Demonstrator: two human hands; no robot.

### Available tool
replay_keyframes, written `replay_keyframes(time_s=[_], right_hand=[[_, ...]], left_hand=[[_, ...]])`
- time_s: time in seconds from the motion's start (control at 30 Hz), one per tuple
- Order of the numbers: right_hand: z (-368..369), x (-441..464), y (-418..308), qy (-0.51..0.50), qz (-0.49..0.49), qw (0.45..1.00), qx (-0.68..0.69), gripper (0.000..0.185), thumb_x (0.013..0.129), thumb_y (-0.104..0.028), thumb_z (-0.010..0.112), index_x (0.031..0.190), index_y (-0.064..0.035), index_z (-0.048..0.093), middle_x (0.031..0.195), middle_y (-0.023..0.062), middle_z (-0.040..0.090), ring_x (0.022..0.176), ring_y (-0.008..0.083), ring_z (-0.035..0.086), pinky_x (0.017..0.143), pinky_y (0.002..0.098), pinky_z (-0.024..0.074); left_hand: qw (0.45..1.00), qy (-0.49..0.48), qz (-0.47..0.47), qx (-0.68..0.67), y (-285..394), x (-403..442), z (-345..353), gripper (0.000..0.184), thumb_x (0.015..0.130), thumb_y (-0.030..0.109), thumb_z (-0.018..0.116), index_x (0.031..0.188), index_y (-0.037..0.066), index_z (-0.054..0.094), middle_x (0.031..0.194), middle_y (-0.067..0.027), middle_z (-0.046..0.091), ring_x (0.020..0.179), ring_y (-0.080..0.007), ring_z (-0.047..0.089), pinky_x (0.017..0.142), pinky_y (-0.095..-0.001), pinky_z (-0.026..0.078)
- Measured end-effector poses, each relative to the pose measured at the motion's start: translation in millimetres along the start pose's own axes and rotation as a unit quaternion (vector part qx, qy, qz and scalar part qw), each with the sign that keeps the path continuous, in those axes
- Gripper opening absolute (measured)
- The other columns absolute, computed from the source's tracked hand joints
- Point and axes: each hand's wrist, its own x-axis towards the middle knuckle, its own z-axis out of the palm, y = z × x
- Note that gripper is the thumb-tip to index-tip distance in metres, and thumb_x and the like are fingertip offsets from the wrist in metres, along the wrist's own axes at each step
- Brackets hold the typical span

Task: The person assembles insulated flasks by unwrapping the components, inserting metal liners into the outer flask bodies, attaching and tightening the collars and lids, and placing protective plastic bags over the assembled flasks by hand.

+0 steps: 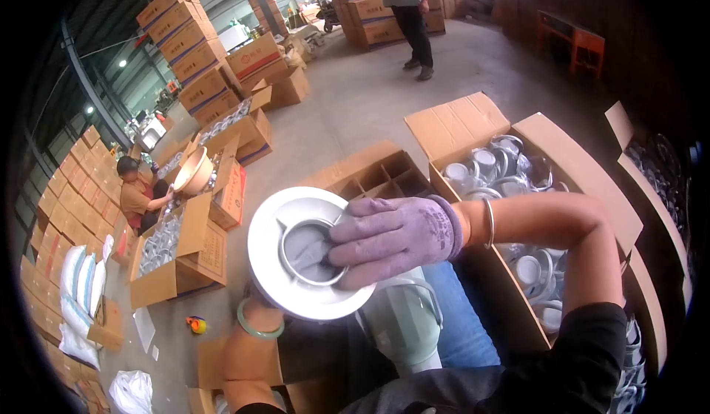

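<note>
A round white flanged ring (265, 255) with a raised collar around its central opening is held up in front of me, its face towards the camera. My right hand (396, 233), in a purple work glove, lies across its right side, fingers over the collar; the thumb is hidden. My left hand (260, 307) supports the ring from behind and below. Its fingers are mostly hidden, and a grey, cloth-like surface shows through the opening. Below the ring, a pale green plastic stool-like object (403, 321) stands against my blue-clad leg (462, 318).
At right, an open carton (510, 281) holds several grey-white round parts (484, 162). A divided carton (384, 170) stands beyond the ring. More filled cartons (200, 255) line the left, where a co-worker (137, 199) handles a basin (194, 171). Another person (410, 14) stands behind.
</note>
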Motion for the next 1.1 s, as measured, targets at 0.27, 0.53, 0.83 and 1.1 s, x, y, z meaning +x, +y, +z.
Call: replay_keyframes(time_s=[0.27, 0.53, 0.83, 1.1], right_hand=[[4.0, 19.5, -45.3, 0.097, 0.213, 0.96, 0.154, 0.048, 0.083, -0.015, 0.068, 0.125, 0.0027, 0.054, 0.126, 0.0232, 0.054, 0.114, 0.0383, 0.056, 0.096, 0.041, 0.0472], [16.6, 32.4, -73.4, 0.133, 0.253, 0.95, 0.125, 0.057, 0.08, -0.018, 0.071, 0.129, 0.0019, 0.051, 0.128, 0.0222, 0.054, 0.113, 0.0367, 0.057, 0.095, 0.0391, 0.0483], [25.3, 30.8, -64.3, 0.07, 0.146, 0.985, -0.064, 0.038, 0.073, -0.007, 0.07, 0.111, -0.0103, 0.069, 0.098, 0.0086, 0.052, 0.093, 0.0252, 0.058, 0.082, 0.0342, 0.0528], [8.0, 27.2, -49.3, -0.013, 0.071, 0.991, -0.116, 0.037, 0.075, -0.017, 0.071, 0.112, -0.02, 0.069, 0.107, 0.0055, 0.06, 0.104, 0.0224, 0.058, 0.089, 0.0369, 0.0509]], left_hand=[[0.862, 0.254, 0.294, 0.326, -13.4, -12.0, 64.0, 0.077, 0.08, 0.033, 0.074, 0.139, 0.002, 0.035, 0.136, -0.0152, 0.046, 0.122, -0.0258, 0.049, 0.101, -0.0404, 0.041], [0.819, 0.272, 0.23, 0.451, -27.3, -12.5, 39.5, 0.094, 0.069, 0.052, 0.075, 0.138, 0.002, 0.037, 0.129, -0.0205, 0.049, 0.116, -0.0362, 0.05, 0.098, -0.0465, 0.039], [0.973, 0.183, 0.112, 0.086, -30.6, -20.2, 32.9, 0.085, 0.075, 0.04, 0.074, 0.14, 0.003, 0.035, 0.133, -0.0176, 0.048, 0.12, -0.0316, 0.049, 0.102, -0.043, 0.039], [0.913, 0.139, 0.176, 0.34, -14.8, -26.5, 28.8, 0.078, 0.08, 0.029, 0.073, 0.142, 0.003, 0.033, 0.136, -0.015, 0.047, 0.123, -0.0275, 0.049, 0.105, -0.0398, 0.039]])
